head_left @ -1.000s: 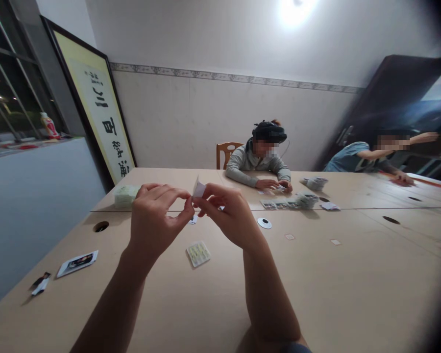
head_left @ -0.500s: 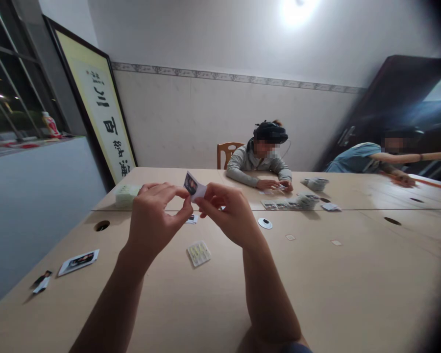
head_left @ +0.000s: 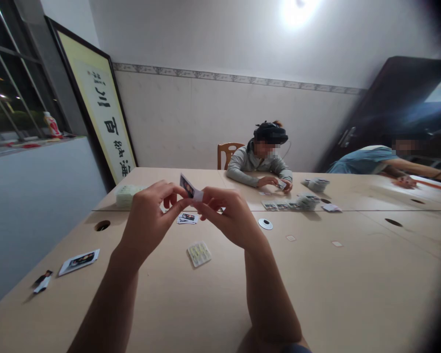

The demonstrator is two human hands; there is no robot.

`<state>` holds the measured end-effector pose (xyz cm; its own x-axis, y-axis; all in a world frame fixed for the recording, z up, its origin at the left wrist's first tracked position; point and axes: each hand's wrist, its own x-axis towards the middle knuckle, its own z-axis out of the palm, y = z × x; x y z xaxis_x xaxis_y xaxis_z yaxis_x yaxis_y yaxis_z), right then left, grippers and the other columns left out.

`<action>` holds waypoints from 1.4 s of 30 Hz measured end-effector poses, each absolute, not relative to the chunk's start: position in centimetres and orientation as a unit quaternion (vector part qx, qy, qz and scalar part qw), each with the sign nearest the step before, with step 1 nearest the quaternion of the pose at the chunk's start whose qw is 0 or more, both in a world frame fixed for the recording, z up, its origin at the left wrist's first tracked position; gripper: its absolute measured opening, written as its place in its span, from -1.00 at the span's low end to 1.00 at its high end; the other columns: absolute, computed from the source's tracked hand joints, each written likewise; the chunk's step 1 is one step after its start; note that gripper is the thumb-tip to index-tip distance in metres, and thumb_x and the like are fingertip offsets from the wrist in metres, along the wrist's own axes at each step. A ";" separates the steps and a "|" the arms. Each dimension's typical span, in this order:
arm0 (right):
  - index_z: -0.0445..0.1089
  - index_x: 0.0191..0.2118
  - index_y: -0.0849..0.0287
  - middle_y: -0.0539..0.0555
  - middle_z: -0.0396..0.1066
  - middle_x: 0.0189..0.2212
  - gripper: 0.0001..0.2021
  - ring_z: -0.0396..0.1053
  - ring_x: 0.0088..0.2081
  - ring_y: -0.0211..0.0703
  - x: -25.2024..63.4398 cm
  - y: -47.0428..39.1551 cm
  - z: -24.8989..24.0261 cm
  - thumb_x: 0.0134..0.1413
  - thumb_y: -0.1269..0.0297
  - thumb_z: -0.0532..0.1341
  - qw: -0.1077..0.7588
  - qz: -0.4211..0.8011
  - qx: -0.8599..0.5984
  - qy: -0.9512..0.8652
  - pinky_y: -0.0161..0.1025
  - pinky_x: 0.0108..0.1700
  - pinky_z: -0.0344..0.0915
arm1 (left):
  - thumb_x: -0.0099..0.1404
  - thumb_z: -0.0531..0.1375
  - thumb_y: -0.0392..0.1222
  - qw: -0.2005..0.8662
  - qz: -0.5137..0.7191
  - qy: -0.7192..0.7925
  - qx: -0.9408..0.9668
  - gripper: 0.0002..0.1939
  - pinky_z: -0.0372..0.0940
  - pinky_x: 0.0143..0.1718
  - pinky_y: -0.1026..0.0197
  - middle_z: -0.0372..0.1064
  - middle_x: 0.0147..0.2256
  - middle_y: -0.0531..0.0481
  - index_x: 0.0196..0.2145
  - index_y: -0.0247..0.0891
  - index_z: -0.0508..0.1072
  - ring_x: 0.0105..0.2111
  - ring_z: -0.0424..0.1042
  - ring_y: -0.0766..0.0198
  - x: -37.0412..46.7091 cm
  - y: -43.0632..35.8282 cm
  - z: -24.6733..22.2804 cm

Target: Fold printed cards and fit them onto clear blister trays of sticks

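Both hands hold one small sticker [head_left: 187, 187] above the table; it has a dark printed picture and a white part that bends away to the right. My left hand [head_left: 152, 211] pinches its lower edge between thumb and forefinger. The white end is pinched by my right hand [head_left: 226, 211], whose fingertips partly cover it. Below the hands lies a small flat clear pack [head_left: 199, 254] with yellowish-green contents. Just behind it, partly under the fingers, is a loose pile of printed stickers [head_left: 187, 218].
A stack of pale green packs [head_left: 127, 195] stands at the left. Nearer are a printed sheet stack [head_left: 79, 262] and crumpled scraps [head_left: 43, 282]. A white disc [head_left: 265, 224] and labelled packs [head_left: 306, 202] lie rightward. A co-worker [head_left: 259, 164] sits opposite; another person [head_left: 371, 159] leans in at right.
The sticker has shifted slightly left and tilted, and my left hand has moved a little left with it. More of the pile behind shows. The co-worker opposite has raised a small item.
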<state>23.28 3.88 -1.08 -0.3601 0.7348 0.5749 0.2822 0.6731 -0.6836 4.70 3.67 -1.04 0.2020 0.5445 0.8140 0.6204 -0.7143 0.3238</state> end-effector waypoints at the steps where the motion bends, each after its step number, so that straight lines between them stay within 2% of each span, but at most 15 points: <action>1: 0.31 -0.46 0.14 -0.07 0.38 -0.54 -0.77 0.36 -0.52 -0.36 23.3 3.9 -1.1 0.22 0.27 0.23 0.459 0.242 -0.321 -0.793 -0.34 -0.46 0.25 | 0.32 0.27 -0.14 0.027 -0.507 -0.371 -0.778 -0.86 0.17 -0.52 0.26 0.35 -0.53 0.08 -0.39 -0.20 0.53 -0.53 0.29 0.33 4.6 3.7 -1.0; 5: 0.31 -0.46 0.14 -0.08 0.39 -0.54 -0.79 0.36 -0.52 -0.36 23.5 4.1 -1.2 0.22 0.29 0.22 0.450 0.231 -0.325 -0.799 -0.35 -0.45 0.25 | 0.32 0.26 -0.20 0.014 -0.499 -0.363 -0.786 -0.89 0.21 -0.49 0.26 0.42 -0.45 0.05 -0.38 -0.20 0.53 -0.48 0.35 0.31 4.4 3.8 -0.9; 10: 0.28 -0.48 0.14 -0.08 0.35 -0.57 -0.76 0.33 -0.54 -0.36 23.5 4.1 -1.1 0.20 0.27 0.23 0.463 0.226 -0.335 -0.789 -0.34 -0.47 0.22 | 0.35 0.21 -0.18 0.024 -0.487 -0.370 -0.791 -0.85 0.23 -0.45 0.23 0.39 -0.44 0.04 -0.39 -0.22 0.48 -0.46 0.33 0.29 4.4 3.7 -0.8; 15: 0.26 -0.48 0.14 -0.09 0.32 -0.58 -0.75 0.32 -0.55 -0.36 23.5 4.0 -1.1 0.20 0.24 0.23 0.467 0.236 -0.331 -0.785 -0.35 -0.50 0.20 | 0.34 0.25 -0.07 0.018 -0.505 -0.373 -0.778 -0.84 0.21 -0.50 0.26 0.41 -0.41 0.03 -0.32 -0.20 0.46 -0.43 0.35 0.27 4.5 3.5 -0.9; 19: 0.30 -0.44 0.14 -0.07 0.34 -0.54 -0.80 0.34 -0.52 -0.35 23.6 3.9 -1.1 0.22 0.26 0.20 0.458 0.235 -0.327 -0.792 -0.35 -0.48 0.23 | 0.32 0.29 0.01 0.031 -0.494 -0.359 -0.792 -0.78 0.23 -0.46 0.23 0.45 -0.42 0.03 -0.31 -0.19 0.49 -0.44 0.38 0.25 4.4 3.9 -1.0; 22: 0.33 -0.43 0.15 -0.06 0.37 -0.51 -0.80 0.36 -0.50 -0.35 23.8 3.9 -1.1 0.24 0.26 0.20 0.444 0.233 -0.321 -0.804 -0.35 -0.44 0.27 | 0.36 0.26 -0.08 0.034 -0.490 -0.349 -0.798 -0.84 0.25 -0.42 0.22 0.43 -0.46 0.05 -0.34 -0.19 0.51 -0.45 0.39 0.26 4.3 4.1 -1.1; 26: 0.34 -0.42 0.15 -0.06 0.40 -0.50 -0.80 0.37 -0.50 -0.36 24.0 3.9 -1.1 0.25 0.26 0.21 0.434 0.240 -0.315 -0.809 -0.37 -0.45 0.27 | 0.33 0.27 -0.21 0.023 -0.494 -0.346 -0.797 -0.93 0.27 -0.37 0.22 0.48 -0.41 0.04 -0.34 -0.20 0.53 -0.41 0.44 0.26 4.2 3.9 -1.1; 30: 0.34 -0.42 0.15 -0.07 0.43 -0.50 -0.81 0.36 -0.51 -0.37 24.0 4.1 -1.1 0.24 0.26 0.23 0.416 0.234 -0.324 -0.817 -0.38 -0.45 0.26 | 0.31 0.26 -0.27 0.027 -0.489 -0.347 -0.800 -0.92 0.27 -0.37 0.22 0.48 -0.42 0.03 -0.36 -0.21 0.53 -0.42 0.44 0.27 4.4 3.7 -1.1; 35: 0.40 -0.36 0.17 -0.06 0.43 -0.50 -0.85 0.35 -0.51 -0.36 24.0 4.3 -1.0 0.23 0.25 0.24 0.388 0.240 -0.334 -0.825 -0.37 -0.45 0.25 | 0.33 0.22 -0.30 0.029 -0.474 -0.342 -0.811 -0.89 0.26 -0.36 0.22 0.47 -0.41 0.04 -0.39 -0.22 0.50 -0.40 0.43 0.27 4.5 3.7 -1.0; 39: 0.38 -0.40 0.18 -0.04 0.42 -0.50 -0.74 0.36 -0.51 -0.35 23.9 4.3 -1.1 0.22 0.11 0.27 0.404 0.262 -0.336 -0.809 -0.36 -0.47 0.22 | 0.34 0.21 -0.28 0.025 -0.466 -0.349 -0.812 -0.90 0.23 -0.35 0.23 0.43 -0.41 0.05 -0.36 -0.24 0.49 -0.39 0.41 0.28 4.4 3.6 -0.9; 42: 0.35 -0.43 0.18 -0.04 0.38 -0.53 -0.72 0.35 -0.52 -0.35 23.8 4.3 -1.2 0.26 0.13 0.21 0.427 0.266 -0.340 -0.795 -0.35 -0.48 0.20 | 0.36 0.22 -0.26 0.007 -0.459 -0.355 -0.814 -0.89 0.21 -0.33 0.24 0.42 -0.40 0.06 -0.36 -0.24 0.48 -0.38 0.39 0.29 4.4 3.6 -0.8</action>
